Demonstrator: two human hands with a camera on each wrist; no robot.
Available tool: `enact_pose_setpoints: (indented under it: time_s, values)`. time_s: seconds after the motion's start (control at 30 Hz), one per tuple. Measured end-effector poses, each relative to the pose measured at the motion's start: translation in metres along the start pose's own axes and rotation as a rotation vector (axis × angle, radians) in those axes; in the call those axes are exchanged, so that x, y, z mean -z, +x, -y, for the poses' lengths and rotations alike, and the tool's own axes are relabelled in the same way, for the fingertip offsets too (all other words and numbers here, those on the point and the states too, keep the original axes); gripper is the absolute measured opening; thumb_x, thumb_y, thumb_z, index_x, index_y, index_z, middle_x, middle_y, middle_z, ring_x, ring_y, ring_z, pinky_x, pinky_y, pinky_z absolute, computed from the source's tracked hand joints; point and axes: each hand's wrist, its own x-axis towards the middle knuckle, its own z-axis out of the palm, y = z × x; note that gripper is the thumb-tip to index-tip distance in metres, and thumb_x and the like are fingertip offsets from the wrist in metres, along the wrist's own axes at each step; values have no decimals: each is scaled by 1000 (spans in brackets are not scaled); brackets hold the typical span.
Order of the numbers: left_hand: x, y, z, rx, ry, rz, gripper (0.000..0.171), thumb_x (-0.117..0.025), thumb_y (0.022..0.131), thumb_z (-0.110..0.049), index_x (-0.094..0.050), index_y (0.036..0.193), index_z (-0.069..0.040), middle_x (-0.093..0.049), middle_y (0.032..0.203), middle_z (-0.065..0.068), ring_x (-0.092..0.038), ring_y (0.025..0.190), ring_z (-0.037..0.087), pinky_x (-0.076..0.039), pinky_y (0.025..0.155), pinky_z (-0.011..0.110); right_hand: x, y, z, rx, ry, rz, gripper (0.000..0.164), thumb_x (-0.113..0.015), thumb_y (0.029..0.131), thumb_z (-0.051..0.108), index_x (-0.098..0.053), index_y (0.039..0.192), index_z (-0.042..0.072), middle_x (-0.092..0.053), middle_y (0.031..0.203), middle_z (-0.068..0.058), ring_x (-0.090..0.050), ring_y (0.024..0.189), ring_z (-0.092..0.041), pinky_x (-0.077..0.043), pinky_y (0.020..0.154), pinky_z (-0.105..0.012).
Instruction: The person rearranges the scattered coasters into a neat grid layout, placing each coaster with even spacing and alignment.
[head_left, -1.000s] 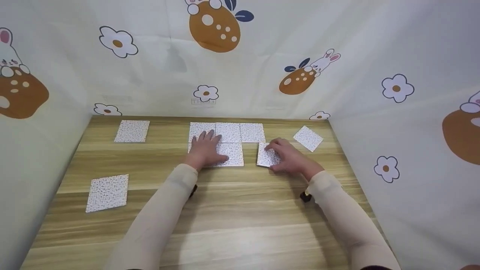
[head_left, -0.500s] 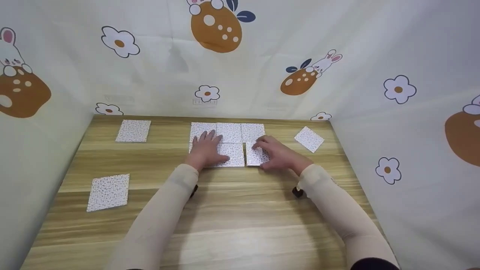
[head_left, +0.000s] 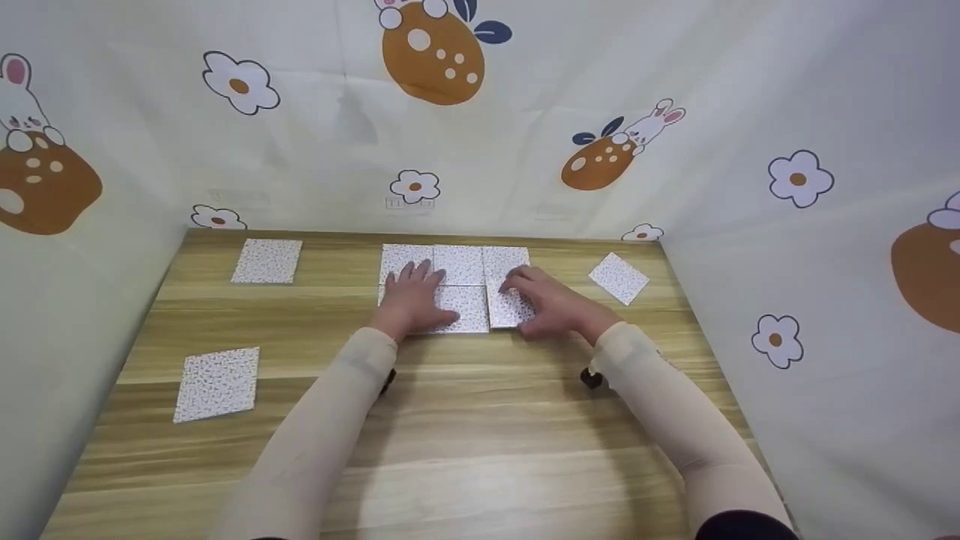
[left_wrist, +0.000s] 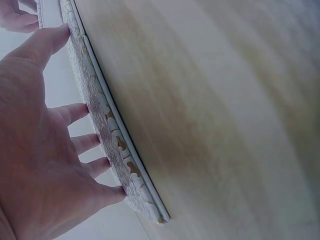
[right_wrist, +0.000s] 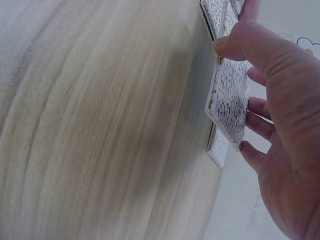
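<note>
Thin square tiles with a white, finely patterned face form a block near the back of the table, with a row of three tiles (head_left: 459, 264) at the rear. My left hand (head_left: 411, 300) lies with spread fingers on the block's left part, its thumb over a front-row tile (head_left: 471, 300). In the left wrist view its fingertips (left_wrist: 102, 164) press on the patterned face. My right hand (head_left: 553, 304) grips another tile (head_left: 508, 311) at the front right of the block, thumb on the near edge, fingers toward the far side. The right wrist view shows this tile (right_wrist: 231, 92) tilted.
Loose tiles lie apart: one tile (head_left: 268, 261) at the back left, a second tile (head_left: 217, 384) at the left front, and a turned tile (head_left: 619, 278) at the back right. Printed fabric walls (head_left: 480, 150) border the wooden table (head_left: 465, 450).
My right hand has slid its tile leftward and slightly back, from a gap right of the block up against the front-row tile. My left hand has stayed in place.
</note>
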Motion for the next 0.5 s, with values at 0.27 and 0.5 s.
enact_pose_setpoints:
  time_s: [0.27,0.5]
  values:
    - [1,-2,1,3,-5,-3,98,-74,94,-61,-40,172,-12,-21,181,21,-16,166,50,-13,131,74,-7,3,-8,36,7,4,74,-91,74,14,-63,142,4,-50,155,-18,-47,147,-35,-40,126,-47]
    - [1,-2,0,0,-12,6,99,-74,94,-61,-39,172,-11,-19,182,22,-15,166,50,-11,131,75,-12,1,-12,16,23,33,73,-91,76,15,-63,143,5,-49,158,-19,-46,149,-36,-38,127,-48]
